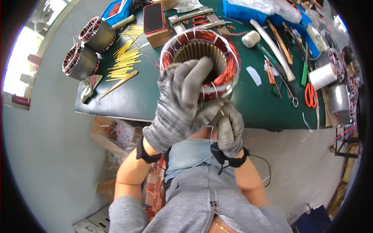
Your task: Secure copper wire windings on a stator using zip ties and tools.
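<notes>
A motor stator [232, 54] with red copper windings stands at the near middle of the green bench, its round bore facing up towards me. White cord loops bind its winding ring at intervals. My left hand [175, 101], in a grey knit glove, lies over the stator's near left rim. Its fingers reach into the bore, and the thumb stretches right towards the other hand. Just below the near rim, my gloved right hand [230, 130] is closed in a pinch on a thin white cord [211, 134], which hangs down beside it. The fingertips of both hands nearly meet there.
Two smaller stators [87, 60] stand at the bench's left, beside scattered yellow strips [126, 64]. A phone [154, 17] rests on a wooden block. On the right lie a white-headed mallet [251, 39], orange-handled scissors [310, 95] and a white cord spool [323, 76].
</notes>
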The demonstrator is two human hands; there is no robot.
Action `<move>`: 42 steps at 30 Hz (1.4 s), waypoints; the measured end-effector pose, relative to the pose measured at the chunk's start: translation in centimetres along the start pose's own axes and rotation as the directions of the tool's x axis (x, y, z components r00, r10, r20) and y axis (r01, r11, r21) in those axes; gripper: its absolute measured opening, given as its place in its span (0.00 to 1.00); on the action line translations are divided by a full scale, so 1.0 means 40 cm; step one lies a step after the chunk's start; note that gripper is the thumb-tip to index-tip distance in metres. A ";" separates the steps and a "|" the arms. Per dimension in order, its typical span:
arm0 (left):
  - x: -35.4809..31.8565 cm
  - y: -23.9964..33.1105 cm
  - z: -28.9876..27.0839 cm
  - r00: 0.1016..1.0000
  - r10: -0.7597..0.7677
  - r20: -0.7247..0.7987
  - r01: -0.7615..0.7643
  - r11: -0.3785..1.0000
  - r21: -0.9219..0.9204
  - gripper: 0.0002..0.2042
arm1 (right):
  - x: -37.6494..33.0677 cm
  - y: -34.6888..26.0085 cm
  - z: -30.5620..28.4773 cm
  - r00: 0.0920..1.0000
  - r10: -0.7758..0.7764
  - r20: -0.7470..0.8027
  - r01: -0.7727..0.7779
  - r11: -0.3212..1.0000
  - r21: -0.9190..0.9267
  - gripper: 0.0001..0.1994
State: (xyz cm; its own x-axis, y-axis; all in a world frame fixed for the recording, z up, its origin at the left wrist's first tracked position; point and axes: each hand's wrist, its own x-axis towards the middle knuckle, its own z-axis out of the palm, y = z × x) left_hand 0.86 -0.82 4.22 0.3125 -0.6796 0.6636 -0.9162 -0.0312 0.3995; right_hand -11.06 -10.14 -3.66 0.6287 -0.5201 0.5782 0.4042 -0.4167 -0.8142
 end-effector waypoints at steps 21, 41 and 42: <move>0.034 -0.068 -0.075 0.933 0.130 0.335 -0.173 0.979 0.103 0.15 | -0.164 -0.086 -0.357 0.811 0.545 -0.214 -0.568 0.644 -0.512 0.28; 0.039 -0.082 -0.062 0.946 0.201 0.253 -0.212 0.977 0.015 0.14 | 0.236 -0.026 -0.132 0.798 -0.418 0.434 0.602 0.586 -0.542 0.24; 0.038 -0.079 -0.062 0.945 0.191 0.265 -0.205 0.978 0.028 0.14 | 0.247 -0.026 -0.129 0.747 -0.418 0.517 0.664 0.501 -0.554 0.22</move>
State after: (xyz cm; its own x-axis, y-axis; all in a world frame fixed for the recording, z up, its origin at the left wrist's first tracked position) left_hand 4.86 0.08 5.53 0.0543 -0.8425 0.5360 -0.9674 0.0886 0.2371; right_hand -8.69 -18.67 3.17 0.6443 0.1715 0.7453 0.2520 -0.9677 0.0048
